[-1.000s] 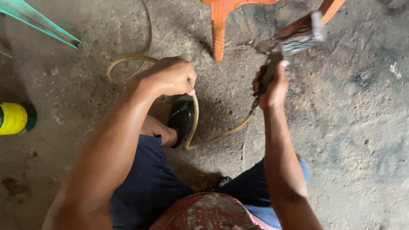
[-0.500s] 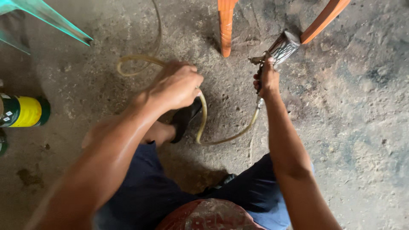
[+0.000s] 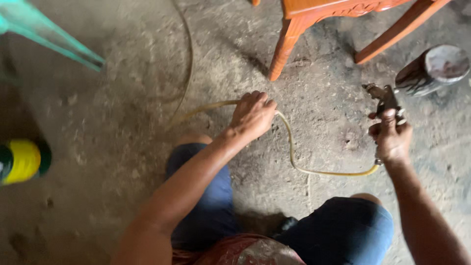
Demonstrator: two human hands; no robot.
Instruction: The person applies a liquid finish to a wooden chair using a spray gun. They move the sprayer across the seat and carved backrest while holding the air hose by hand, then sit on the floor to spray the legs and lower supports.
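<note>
Yellowish hose (image 3: 294, 156) looped; spray gun (image 3: 387, 105) upright

- one head-worn view, looking steeply down past the wearer's knees at the concrete floor (image 3: 122, 147)
- close range, both hands within reach, no second view

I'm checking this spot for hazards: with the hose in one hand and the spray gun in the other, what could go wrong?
1. The yellow hose loops across the floor between the knees; it could snag a leg or kink.
2. The spray gun in the right hand sits close to the orange chair, so it might knock it.
3. The left hand pulling the hose could jerk the gun.
</note>
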